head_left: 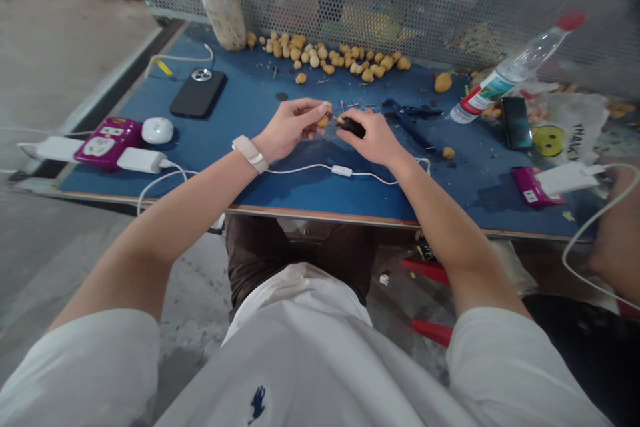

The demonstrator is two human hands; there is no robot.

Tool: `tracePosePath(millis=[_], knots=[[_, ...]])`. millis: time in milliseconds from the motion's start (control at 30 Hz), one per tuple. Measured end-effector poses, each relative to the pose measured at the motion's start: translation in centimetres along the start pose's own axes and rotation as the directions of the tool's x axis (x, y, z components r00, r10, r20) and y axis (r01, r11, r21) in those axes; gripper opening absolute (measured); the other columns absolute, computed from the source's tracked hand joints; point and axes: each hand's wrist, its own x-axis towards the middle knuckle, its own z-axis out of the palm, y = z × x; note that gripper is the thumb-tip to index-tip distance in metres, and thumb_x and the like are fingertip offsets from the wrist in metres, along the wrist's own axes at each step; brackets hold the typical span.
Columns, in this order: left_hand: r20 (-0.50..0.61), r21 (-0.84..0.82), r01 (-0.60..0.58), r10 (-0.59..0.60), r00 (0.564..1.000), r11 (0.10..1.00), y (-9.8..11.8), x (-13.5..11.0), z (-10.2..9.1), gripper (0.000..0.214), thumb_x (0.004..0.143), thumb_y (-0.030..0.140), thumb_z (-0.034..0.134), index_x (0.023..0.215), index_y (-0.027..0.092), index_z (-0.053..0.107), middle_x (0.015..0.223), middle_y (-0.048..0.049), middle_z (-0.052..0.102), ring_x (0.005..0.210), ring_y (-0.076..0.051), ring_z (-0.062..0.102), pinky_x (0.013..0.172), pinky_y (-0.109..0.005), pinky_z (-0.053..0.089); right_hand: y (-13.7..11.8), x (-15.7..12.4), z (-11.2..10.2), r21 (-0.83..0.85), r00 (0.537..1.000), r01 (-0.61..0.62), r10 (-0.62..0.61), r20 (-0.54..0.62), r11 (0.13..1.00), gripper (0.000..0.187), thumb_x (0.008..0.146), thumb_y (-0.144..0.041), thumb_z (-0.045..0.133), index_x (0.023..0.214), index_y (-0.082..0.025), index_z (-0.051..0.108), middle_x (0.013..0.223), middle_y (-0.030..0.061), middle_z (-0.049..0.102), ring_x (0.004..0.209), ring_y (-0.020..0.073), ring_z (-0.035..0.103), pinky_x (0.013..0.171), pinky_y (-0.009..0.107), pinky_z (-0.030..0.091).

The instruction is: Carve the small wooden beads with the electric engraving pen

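Between the thumb and fingers of my left hand (295, 123) is a small yellow-brown nut-like ball (326, 116). My right hand (371, 137) is closed around a short dark-handled tool (353, 127), whose light tip points at the ball; I cannot tell whether they touch. Right of my right hand lie dark blue pliers (407, 121). Similar tan balls (313, 57) are strewn in a band along the back of the blue table (300, 190). A single ball (301, 79) lies apart from them, behind my hands.
A white cable with an inline switch (342, 171) crosses before my hands. Left are a black phone (199, 93), a magenta power block (107, 140) and a white case (157, 130). Right are a leaning bottle (495, 90), another phone (517, 123), a plastic bag (575, 123) and someone's arm (617, 240).
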Motion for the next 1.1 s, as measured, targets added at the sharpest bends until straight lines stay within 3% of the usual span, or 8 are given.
tracePosePath(millis=[233, 500, 800, 1100], knots=[[-0.02, 0.047, 0.012, -0.011, 1.0, 0.999, -0.22, 0.12, -0.21, 0.028, 0.116, 0.041, 0.105, 0.112, 0.019, 0.088, 0.091, -0.0009, 0.088, 0.073, -0.011, 0.085, 0.07, -0.023, 0.063, -0.06, 0.06, 0.12, 0.032, 1.0, -0.003, 0.003, 0.003, 0.999, 0.06, 0.12, -0.089, 0.069, 0.141, -0.035, 0.086, 0.133, 0.0146, 0.094, 0.124, 0.0474, 0.085, 0.117, 0.07, 0.069], [-0.008, 0.052, 0.012, -0.012, 1.0, 0.999, -0.62, 0.4, -0.16, 0.032, 0.118, 0.047, 0.102, 0.12, 0.019, 0.085, 0.096, -0.0019, 0.093, 0.077, -0.012, 0.092, 0.068, -0.016, 0.065, -0.69, -0.03, -0.13, 0.044, 1.0, -0.017, 0.018, -0.017, 0.999, 0.062, 0.119, -0.092, 0.067, 0.138, -0.036, 0.085, 0.124, 0.0111, 0.093, 0.118, 0.0446, 0.084, 0.114, 0.069, 0.07], [-0.019, 0.055, 0.01, -0.009, 1.0, 0.998, -0.62, 0.36, -0.15, 0.031, 0.119, 0.045, 0.101, 0.117, 0.019, 0.084, 0.101, -0.003, 0.095, 0.079, -0.012, 0.093, 0.073, -0.017, 0.069, -0.43, -0.02, -0.05, 0.042, 1.0, -0.012, 0.012, -0.014, 0.999, 0.059, 0.12, -0.087, 0.069, 0.138, -0.034, 0.086, 0.128, 0.0125, 0.093, 0.118, 0.0443, 0.085, 0.116, 0.068, 0.07], [-0.007, 0.06, 0.009, -0.009, 1.0, 0.998, -0.4, 0.03, -0.27, 0.033, 0.12, 0.049, 0.1, 0.122, 0.017, 0.09, 0.104, -0.006, 0.094, 0.089, -0.017, 0.098, 0.087, -0.023, 0.078, -0.49, 0.02, -0.05, 0.038, 1.0, -0.002, 0.003, -0.025, 0.999, 0.063, 0.119, -0.093, 0.066, 0.134, -0.034, 0.085, 0.125, 0.0115, 0.094, 0.115, 0.0433, 0.085, 0.114, 0.067, 0.069]])
